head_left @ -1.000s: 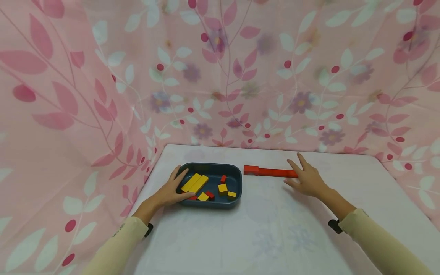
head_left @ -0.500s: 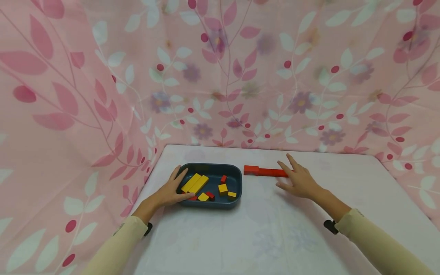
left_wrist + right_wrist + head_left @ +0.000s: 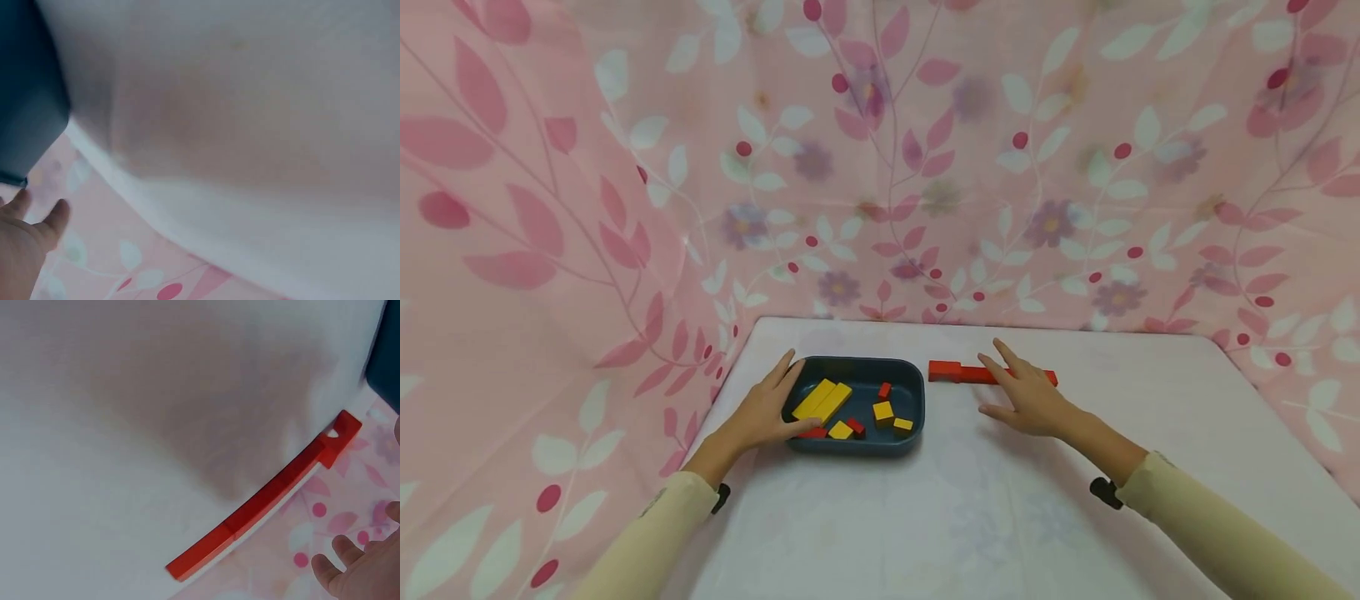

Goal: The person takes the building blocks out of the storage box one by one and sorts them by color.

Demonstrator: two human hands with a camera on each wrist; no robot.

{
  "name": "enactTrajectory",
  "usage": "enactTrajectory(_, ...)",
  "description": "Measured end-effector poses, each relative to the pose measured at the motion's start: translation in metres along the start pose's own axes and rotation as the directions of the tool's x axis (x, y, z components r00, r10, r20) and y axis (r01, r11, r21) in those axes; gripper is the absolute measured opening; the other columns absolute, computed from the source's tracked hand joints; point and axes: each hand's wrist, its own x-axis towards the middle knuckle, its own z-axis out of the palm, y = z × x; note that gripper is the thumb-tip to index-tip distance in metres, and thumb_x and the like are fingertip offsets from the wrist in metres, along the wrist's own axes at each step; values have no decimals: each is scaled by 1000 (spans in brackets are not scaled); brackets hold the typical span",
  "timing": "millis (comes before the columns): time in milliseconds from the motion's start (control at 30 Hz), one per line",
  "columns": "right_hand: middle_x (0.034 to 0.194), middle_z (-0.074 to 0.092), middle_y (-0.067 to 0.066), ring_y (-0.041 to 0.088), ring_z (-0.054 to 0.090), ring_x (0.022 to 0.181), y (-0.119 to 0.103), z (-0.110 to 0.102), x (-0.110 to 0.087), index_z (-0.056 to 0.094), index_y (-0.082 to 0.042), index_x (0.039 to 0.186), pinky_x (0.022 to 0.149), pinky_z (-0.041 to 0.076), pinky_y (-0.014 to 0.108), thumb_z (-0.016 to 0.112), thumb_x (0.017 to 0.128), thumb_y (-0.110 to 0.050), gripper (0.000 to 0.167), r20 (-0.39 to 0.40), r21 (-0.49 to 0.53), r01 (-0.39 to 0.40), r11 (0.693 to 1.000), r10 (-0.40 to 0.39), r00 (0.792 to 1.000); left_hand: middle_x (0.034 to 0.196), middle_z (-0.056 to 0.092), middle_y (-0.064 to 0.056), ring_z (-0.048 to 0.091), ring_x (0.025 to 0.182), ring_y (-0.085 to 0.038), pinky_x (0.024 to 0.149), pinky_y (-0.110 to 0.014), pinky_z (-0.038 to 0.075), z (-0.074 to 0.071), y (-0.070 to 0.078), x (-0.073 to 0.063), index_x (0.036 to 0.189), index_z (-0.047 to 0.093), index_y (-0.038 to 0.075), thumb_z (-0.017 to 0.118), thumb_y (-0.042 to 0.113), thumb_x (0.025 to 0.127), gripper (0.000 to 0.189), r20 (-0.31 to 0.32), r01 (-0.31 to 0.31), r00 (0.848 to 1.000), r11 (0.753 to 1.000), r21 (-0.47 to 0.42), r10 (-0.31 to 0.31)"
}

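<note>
My left hand [image 3: 763,408] rests at the left end of a dark blue tray [image 3: 857,448], fingers spread along the left rim and thumb reaching over the front corner. Inside the tray lie two long yellow blocks [image 3: 822,402], smaller yellow blocks [image 3: 883,413] and several red pieces [image 3: 885,390]. Right of the tray, long red blocks [image 3: 250,512] lie in a line, with a notched red block [image 3: 944,371] at the end nearest the tray. My right hand [image 3: 1028,396], fingers spread, hovers above the line, hiding part of it in the head view, and holds nothing.
A white cloth covers the table [image 3: 925,525], whose back edge runs just beyond the tray and red blocks. A pink floral curtain [image 3: 880,167] rises behind the table and on the left.
My right hand has moved left above the red line, uncovering its right end. The left hand stays at the tray. The head view has shifted slightly.
</note>
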Motion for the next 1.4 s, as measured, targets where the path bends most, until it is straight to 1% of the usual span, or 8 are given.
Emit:
enactTrajectory(100, 165, 14, 17, 46, 38, 139, -10, 0, 5, 29, -20, 157, 108, 34, 69, 76, 84, -42, 89, 28, 5, 2, 1000, -3, 1000, 167, 7, -11, 30, 146, -40, 114, -61, 32, 3, -4, 0, 159, 20, 10, 65, 73, 78, 112, 26, -40, 999, 999, 17, 40)
enactTrajectory(333, 167, 10, 12, 42, 34, 144, -25, -2, 17, 29, -25, 157, 110, 35, 66, 76, 85, -42, 88, 66, 10, 35, 999, -36, 997, 167, 6, -13, 27, 149, -38, 115, -57, 33, 3, -6, 1, 159, 14, 9, 63, 77, 75, 119, 116, -12, 993, 1000, 19, 10)
enactTrajectory(400, 167, 10, 9, 40, 33, 144, -29, -3, 21, 29, -27, 157, 111, 35, 65, 75, 85, -43, 87, 71, 21, 28, 999, -29, 997, 167, 6, -13, 27, 148, -38, 115, -57, 33, 2, -6, 1, 159, 15, 9, 63, 78, 74, 120, 127, -11, 992, 1000, 17, 9)
enactTrajectory(567, 167, 12, 9, 39, 37, 142, -41, -5, 31, 31, -27, 156, 109, 37, 64, 75, 85, -43, 84, 76, 35, 42, 999, -44, 996, 167, 4, -14, 30, 147, -41, 113, -59, 35, -1, -4, 2, 160, 14, 11, 64, 77, 74, 119, 154, 10, 988, 1000, 9, -11)
enactTrajectory(800, 168, 9, 6, 35, 37, 143, -63, 2, 44, 33, -26, 155, 111, 39, 58, 73, 87, -45, 81, 125, 40, 115, 993, -119, 985, 168, -4, -11, 28, 147, -43, 112, -62, 34, -3, -4, 2, 160, 12, 15, 71, 68, 75, 117, 204, 45, 978, 998, -32, -37)
enactTrajectory(1000, 168, 9, 7, 34, 35, 145, -85, 8, 54, 32, -22, 156, 111, 40, 56, 71, 89, -46, 81, 134, 52, 194, 980, -199, 971, 167, 0, -13, 33, 144, -43, 108, -63, 39, -2, -3, 0, 160, 15, 20, 67, 74, 74, 114, 183, 43, 982, 999, -29, -37)
enactTrajectory(1233, 168, 5, 2, 29, 24, 151, -107, 18, 68, 21, -26, 159, 115, 36, 53, 65, 90, -54, 86, 191, 177, 204, 963, -237, 953, 168, 1, -11, 35, 143, -43, 107, -63, 41, 3, -5, -1, 160, 16, 22, 64, 77, 74, 113, 162, 37, 986, 999, -12, -35)
enactTrajectory(1400, 168, 4, 1, 29, 26, 150, -118, 26, 77, 20, -29, 159, 115, 37, 52, 62, 89, -61, 88, 198, 222, 224, 949, -269, 942, 167, 1, -12, 36, 142, -45, 105, -65, 41, 5, -5, -1, 160, 19, 24, 64, 77, 75, 110, 149, 24, 989, 1000, -17, -22)
